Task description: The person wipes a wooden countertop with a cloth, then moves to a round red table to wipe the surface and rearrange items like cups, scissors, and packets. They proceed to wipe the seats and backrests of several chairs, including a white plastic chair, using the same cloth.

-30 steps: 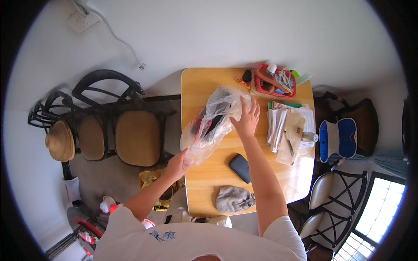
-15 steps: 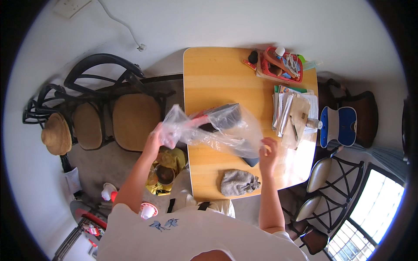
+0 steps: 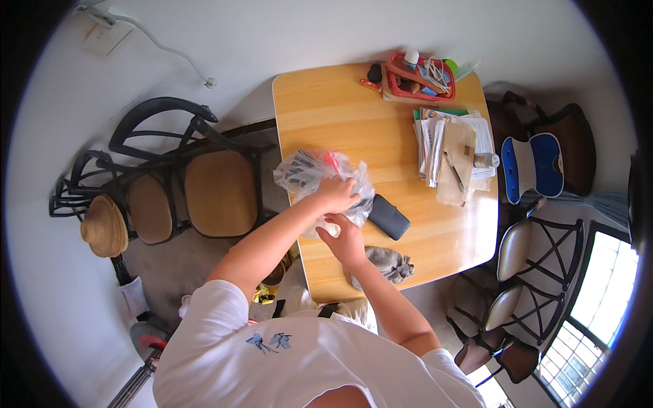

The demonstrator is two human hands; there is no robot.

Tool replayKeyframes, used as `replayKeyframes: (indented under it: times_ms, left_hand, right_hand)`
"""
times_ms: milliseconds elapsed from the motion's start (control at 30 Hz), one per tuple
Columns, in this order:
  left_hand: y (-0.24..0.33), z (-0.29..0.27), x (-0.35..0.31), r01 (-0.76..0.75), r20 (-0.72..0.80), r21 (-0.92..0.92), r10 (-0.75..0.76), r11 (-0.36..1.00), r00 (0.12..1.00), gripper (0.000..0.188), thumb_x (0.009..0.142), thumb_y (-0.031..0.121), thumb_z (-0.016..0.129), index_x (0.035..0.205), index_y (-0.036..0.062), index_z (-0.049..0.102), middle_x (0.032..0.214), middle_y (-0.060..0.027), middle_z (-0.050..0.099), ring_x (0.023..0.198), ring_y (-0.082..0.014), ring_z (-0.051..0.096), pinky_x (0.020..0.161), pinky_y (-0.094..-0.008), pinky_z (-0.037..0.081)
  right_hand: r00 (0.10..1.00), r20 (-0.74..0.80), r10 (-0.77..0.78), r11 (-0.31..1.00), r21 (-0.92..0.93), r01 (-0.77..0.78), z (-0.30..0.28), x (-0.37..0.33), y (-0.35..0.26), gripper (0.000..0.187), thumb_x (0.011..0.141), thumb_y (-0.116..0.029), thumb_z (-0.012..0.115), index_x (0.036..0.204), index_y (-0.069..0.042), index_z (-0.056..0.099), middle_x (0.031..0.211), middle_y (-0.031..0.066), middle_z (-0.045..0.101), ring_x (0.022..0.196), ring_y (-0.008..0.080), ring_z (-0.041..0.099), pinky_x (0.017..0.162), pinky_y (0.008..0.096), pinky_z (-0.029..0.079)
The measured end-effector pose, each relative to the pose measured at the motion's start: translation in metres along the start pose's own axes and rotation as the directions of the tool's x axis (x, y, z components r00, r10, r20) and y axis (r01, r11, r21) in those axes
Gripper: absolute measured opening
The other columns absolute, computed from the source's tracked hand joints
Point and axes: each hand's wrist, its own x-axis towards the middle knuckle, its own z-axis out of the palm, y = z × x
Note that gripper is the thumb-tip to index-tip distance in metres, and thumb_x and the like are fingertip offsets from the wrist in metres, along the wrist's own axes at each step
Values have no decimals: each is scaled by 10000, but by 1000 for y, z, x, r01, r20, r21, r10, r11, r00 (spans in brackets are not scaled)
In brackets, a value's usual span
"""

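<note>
A clear, crumpled plastic bag (image 3: pixel 294 171) lies on the left part of the wooden table, with something red and dark showing through it. My left hand (image 3: pixel 337 195) reaches across the bag, its fingers curled over the plastic. Just below it, my right hand (image 3: pixel 348 243) has thumb and fingers curved around the bag's near edge, with a bit of plastic between them. Beside the bag rests a dark, flat, rounded case (image 3: pixel 389 217). A grey cloth pouch (image 3: pixel 391 262) sits near the table's front edge, partly behind my right forearm.
On the wooden table (image 3: pixel 340 102), a red basket (image 3: pixel 422 95) of odds and ends stands at the back. Papers and envelopes are stacked (image 3: pixel 459 156) at the right, with a pen on top. Chairs (image 3: pixel 221 194) line the left wall; more chairs (image 3: pixel 515 258) stand right.
Both hands have come together over the bag, the right moving left. The bag has been lowered and bunched up at the table's left side. The dark case is now uncovered.
</note>
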Motion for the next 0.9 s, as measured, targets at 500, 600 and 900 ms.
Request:
replayKeyframes:
  times_ms: [500,600,900]
  left_hand:
    - [-26,-46,-50,7,-381,-283,-119,959,917,508,912,278,639,1367,90,516,1295,-164,603,1181,-331,580,1005,-419,450]
    - [-26,-37,-71,-172,-578,81,187,982,794,780,791,295,780,1476,187,423,1465,-158,448,1347,-353,427,1078,-491,377]
    - [-61,-16,-7,-179,-31,633,255,753,966,1168,587,336,914,1559,281,267,1631,-148,116,1380,-346,365,1112,-538,300]
  right_hand:
    - [986,-40,-165,735,-672,95,-24,108,24,498,777,-279,781,1170,-90,541,1299,190,544,1177,364,556,995,582,399]
    - [969,-246,-8,904,-417,-99,-29,143,33,394,813,-229,750,1099,-67,533,1055,192,644,932,402,647,829,497,504]
    - [809,-506,-298,937,-315,149,-49,139,90,547,744,-290,814,1144,-30,546,1013,167,644,935,374,623,825,424,508]
